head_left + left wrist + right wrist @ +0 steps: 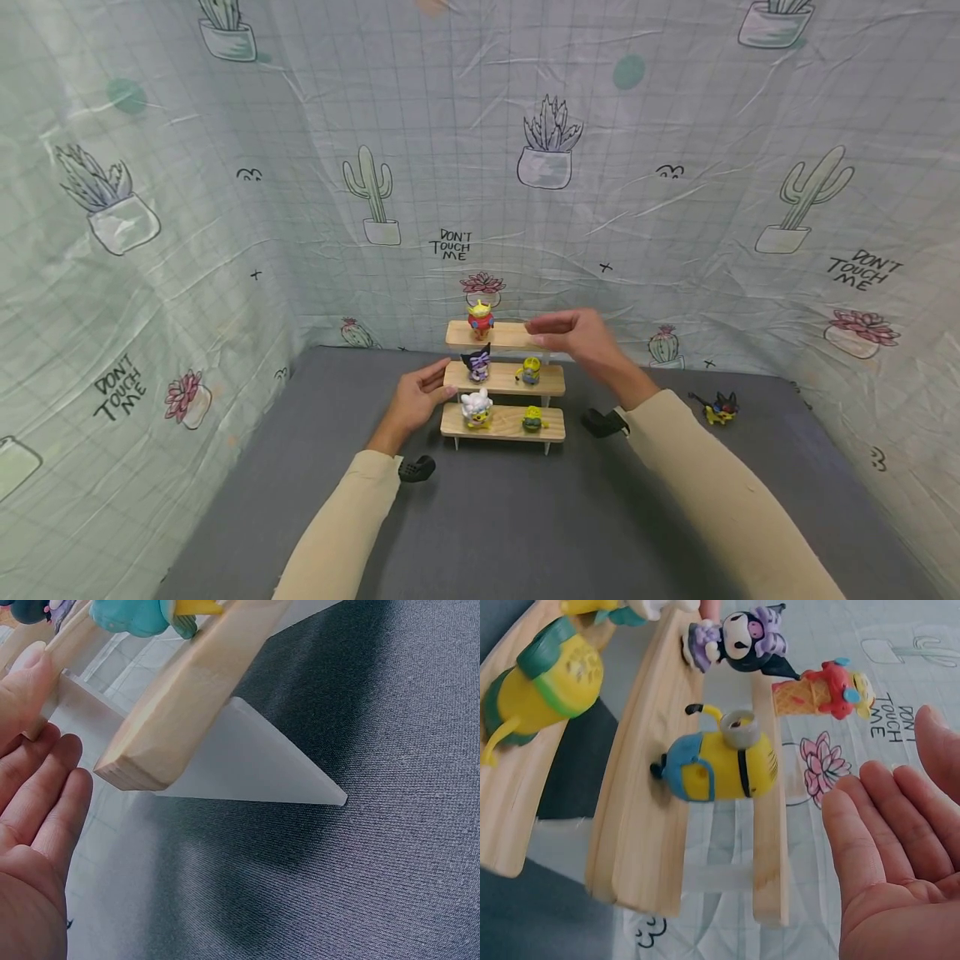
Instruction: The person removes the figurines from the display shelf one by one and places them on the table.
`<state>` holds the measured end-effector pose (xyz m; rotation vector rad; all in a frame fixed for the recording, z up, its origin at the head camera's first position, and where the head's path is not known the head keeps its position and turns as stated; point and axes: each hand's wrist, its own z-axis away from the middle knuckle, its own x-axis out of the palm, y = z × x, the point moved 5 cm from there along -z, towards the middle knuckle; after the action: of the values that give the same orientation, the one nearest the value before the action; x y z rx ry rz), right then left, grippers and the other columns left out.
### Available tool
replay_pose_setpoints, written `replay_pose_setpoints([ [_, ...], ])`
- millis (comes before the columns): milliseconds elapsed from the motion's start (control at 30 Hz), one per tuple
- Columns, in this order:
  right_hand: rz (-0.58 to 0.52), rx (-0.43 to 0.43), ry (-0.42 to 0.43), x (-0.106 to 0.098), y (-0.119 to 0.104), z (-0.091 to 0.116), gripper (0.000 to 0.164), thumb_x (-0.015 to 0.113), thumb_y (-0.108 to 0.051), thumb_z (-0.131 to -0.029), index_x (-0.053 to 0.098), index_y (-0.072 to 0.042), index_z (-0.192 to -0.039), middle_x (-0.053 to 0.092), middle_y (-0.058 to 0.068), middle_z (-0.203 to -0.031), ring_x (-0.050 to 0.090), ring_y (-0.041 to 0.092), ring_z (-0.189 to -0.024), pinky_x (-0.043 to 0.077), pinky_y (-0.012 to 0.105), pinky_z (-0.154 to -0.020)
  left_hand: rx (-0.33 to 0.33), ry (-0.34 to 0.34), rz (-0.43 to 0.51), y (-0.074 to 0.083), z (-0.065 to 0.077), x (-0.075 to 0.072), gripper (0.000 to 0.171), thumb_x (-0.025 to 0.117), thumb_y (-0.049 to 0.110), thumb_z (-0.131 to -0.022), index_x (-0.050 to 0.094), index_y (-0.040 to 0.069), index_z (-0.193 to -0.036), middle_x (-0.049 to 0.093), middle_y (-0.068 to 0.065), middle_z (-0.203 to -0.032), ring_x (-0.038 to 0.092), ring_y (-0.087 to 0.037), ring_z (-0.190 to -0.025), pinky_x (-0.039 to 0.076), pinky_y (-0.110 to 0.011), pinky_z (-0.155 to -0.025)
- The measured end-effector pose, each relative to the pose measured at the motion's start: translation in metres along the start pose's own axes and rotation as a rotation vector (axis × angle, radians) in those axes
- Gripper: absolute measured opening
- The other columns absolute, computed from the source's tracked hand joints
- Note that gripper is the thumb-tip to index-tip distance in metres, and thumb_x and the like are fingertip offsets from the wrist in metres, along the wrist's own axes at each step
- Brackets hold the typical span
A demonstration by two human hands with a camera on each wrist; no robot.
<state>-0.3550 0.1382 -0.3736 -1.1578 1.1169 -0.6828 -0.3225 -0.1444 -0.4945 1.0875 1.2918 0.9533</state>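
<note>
A three-tier wooden display stand (501, 379) with pale supports holds several figurines. My left hand (416, 398) holds the left end of its middle shelf, thumb on one side and fingers on the other. My right hand (588, 342) is beside the top shelf's right end, fingers extended, nothing in the palm (907, 900). On top stands a red-suited figure on a cone (480, 320). The middle shelf carries a black-and-purple figurine (739, 641) and a blue-and-yellow goggled figurine (720, 761). Below are a white-topped figurine (476, 408) and a yellow-green one (547, 679).
A black-and-yellow figurine (720, 408) lies apart on the dark grey table cloth (510, 525), to the right. Behind and at both sides hangs a cactus-print curtain (465, 150). A black strap device is on each wrist.
</note>
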Motion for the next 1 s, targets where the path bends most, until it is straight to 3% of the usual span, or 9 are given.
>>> replay_pose_setpoints([
  [633, -0.058, 0.056, 0.065, 0.026, -0.004, -0.024, 0.043, 0.076, -0.016, -0.097, 0.068, -0.002, -0.137, 0.07, 0.018, -0.138, 0.064, 0.034, -0.133, 0.053, 0.049, -0.116, 0.0, 0.008, 0.003, -0.002, -0.001, 0.001, 0.063, 0.074, 0.006, -0.096, 0.051, 0.005, -0.154, 0.054, -0.022, -0.154, 0.055, -0.035, -0.142, 0.054, -0.046, -0.111],
  [1000, -0.135, 0.054, 0.035, 0.041, -0.009, -0.038, 0.055, 0.076, -0.013, -0.096, 0.058, 0.0, -0.147, 0.062, 0.019, -0.147, 0.059, 0.034, -0.139, 0.053, 0.045, -0.117, -0.001, 0.007, -0.004, -0.001, 0.0, 0.001, 0.062, 0.073, 0.006, -0.097, 0.051, 0.006, -0.154, 0.054, -0.021, -0.155, 0.054, -0.034, -0.143, 0.053, -0.046, -0.113],
])
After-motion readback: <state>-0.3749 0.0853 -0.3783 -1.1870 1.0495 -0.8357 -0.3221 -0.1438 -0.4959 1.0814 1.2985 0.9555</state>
